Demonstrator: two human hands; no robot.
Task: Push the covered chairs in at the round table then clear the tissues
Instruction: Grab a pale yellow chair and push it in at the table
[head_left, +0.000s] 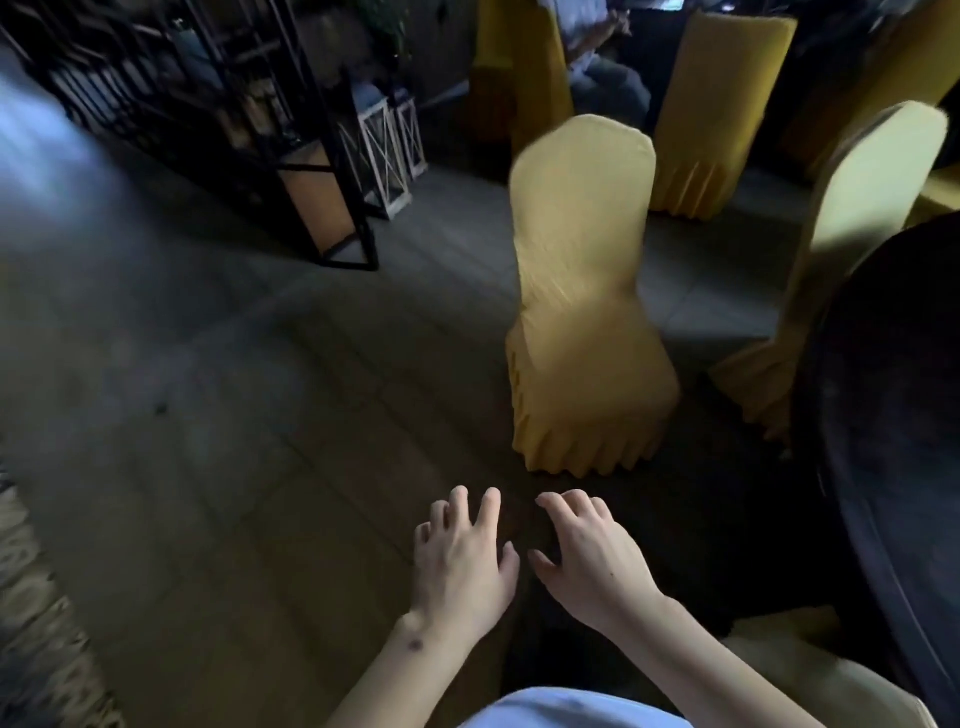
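Observation:
A chair in a yellow pleated cover (584, 291) stands on the floor ahead of me, its back toward me, a short way left of the dark round table (883, 395). A second covered chair (852, 218) sits farther right against the table's edge. My left hand (465, 566) and my right hand (589, 558) hover side by side over the floor below the nearer chair, palms down, fingers spread and loosely bent, holding nothing and touching nothing. No tissues show in this view.
A black metal shelf rack (244, 119) and white lanterns (382, 150) stand at the back left. More yellow covered chairs (719, 109) and a seated person (602, 67) are behind. Another pale chair cover (810, 675) lies at the bottom right. A patterned rug (36, 623) edges the left.

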